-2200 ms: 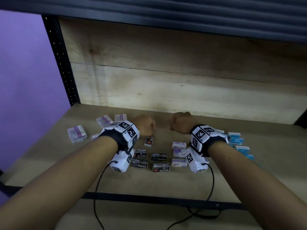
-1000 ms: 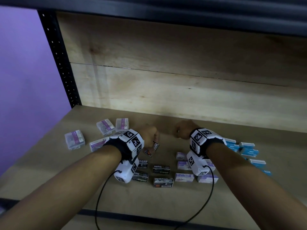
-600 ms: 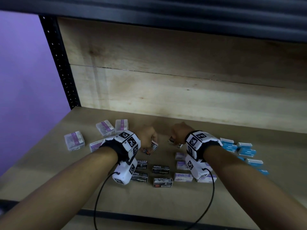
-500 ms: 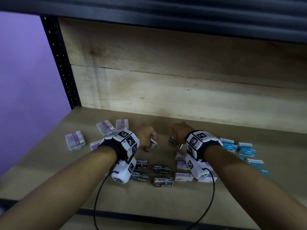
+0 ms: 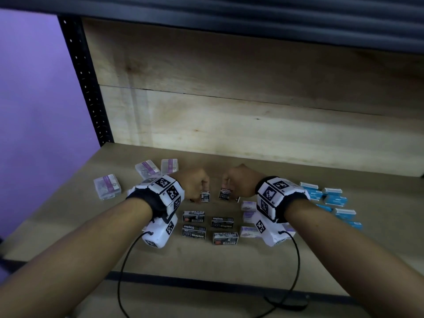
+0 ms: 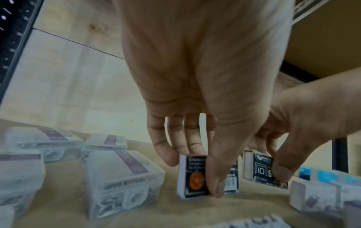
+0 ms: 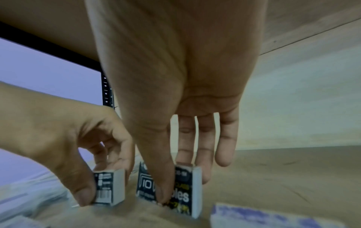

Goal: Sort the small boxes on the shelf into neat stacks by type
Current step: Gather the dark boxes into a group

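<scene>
My left hand pinches a small black staples box between thumb and fingers and holds it upright on the wooden shelf. My right hand pinches a second black staples box the same way, just to the right. The two boxes stand a small gap apart. Several more black staples boxes lie flat in a grid in front of my hands.
Clear plastic boxes with purple bands lie at the left. Lilac boxes sit beside my right wrist and blue boxes at the far right. A black upright post and a wooden back panel bound the shelf.
Each hand has picked up a black staples box from the middle of the shelf. Both boxes now stand upright near each other; the boxes lying flat have not moved.
</scene>
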`<state>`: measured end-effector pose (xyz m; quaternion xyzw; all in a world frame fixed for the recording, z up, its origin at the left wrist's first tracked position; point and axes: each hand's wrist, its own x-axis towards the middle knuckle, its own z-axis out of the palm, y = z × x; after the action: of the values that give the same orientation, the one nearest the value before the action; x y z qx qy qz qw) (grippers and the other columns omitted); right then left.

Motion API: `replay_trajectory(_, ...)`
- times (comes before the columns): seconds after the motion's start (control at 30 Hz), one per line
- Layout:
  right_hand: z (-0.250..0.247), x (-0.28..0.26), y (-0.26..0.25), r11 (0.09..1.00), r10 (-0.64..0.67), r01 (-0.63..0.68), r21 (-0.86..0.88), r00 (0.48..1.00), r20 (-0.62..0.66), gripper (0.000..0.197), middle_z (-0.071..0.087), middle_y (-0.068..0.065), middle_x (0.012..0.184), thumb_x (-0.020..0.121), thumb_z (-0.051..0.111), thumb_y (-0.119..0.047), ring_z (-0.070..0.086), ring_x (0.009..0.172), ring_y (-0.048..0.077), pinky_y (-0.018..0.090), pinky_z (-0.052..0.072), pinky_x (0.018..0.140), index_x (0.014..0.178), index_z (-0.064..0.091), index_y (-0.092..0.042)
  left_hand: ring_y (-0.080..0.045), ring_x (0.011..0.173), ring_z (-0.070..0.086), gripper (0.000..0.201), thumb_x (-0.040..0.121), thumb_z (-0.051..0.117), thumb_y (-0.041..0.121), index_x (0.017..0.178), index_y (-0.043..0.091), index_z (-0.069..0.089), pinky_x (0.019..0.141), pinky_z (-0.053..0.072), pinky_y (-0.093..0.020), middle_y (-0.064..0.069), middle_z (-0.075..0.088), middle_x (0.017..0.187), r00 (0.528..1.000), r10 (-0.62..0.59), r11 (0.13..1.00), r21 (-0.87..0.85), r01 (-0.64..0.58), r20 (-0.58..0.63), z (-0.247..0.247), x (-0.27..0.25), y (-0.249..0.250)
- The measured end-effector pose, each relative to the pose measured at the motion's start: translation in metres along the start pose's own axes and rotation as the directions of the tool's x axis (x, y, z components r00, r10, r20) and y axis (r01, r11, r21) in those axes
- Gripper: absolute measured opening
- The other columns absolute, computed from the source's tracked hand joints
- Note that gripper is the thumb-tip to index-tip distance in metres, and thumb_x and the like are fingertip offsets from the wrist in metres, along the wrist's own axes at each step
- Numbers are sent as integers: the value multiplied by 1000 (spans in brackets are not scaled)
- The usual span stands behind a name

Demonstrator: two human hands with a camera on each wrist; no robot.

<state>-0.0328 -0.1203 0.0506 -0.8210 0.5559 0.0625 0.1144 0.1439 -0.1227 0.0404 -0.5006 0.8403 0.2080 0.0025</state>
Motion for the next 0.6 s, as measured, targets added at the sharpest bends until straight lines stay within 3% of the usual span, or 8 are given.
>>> replay_trajectory(0.2, 12, -13, -16, 997, -29, 28, 74, 1000, 12, 29, 68, 6, 99, 72, 79, -10, 63, 90, 22, 32, 51, 77, 99, 67, -13, -19, 88, 63, 30, 72, 73, 1, 98, 15, 69, 70, 50, -27, -1, 65, 94, 998, 47, 995, 86, -43, -40, 11, -7, 1)
replay_trajectory(0.37, 18, -19, -22, 998, -38, 37, 55, 999, 15, 25, 67, 5, 92, 74, 73, -4, 57, 78, 16, 26, 43, 67, 97, 68, -10, -15, 78, 60, 31, 69, 66, -6, 90, 17, 70, 61, 45, -22, 10, 56, 76, 997, 56, 993, 105, -50, -48, 14, -10, 1)
replay_trajectory(0.47, 19, -20, -26, 998, -54, 53, 25, 998, 21, 25, 68, 7, 98, 75, 70, -2, 61, 85, 20, 27, 47, 73, 99, 67, -9, -13, 76, 56, 32, 70, 63, -7, 91, 16, 70, 59, 40, -19, 14, 50, 72, 998, 55, 992, 117, -50, -41, 17, -10, -1)
replay_trajectory(0.6, 21, -20, -29, 999, -47, 47, 22, 999, 11, 24, 69, 7, 99, 75, 67, 1, 63, 90, 22, 29, 48, 76, 96, 68, -9, -14, 79, 59, 33, 71, 61, -7, 94, 15, 70, 63, 43, -21, 6, 57, 81, 998, 54, 995, 88, -53, -10, 17, -10, -3)
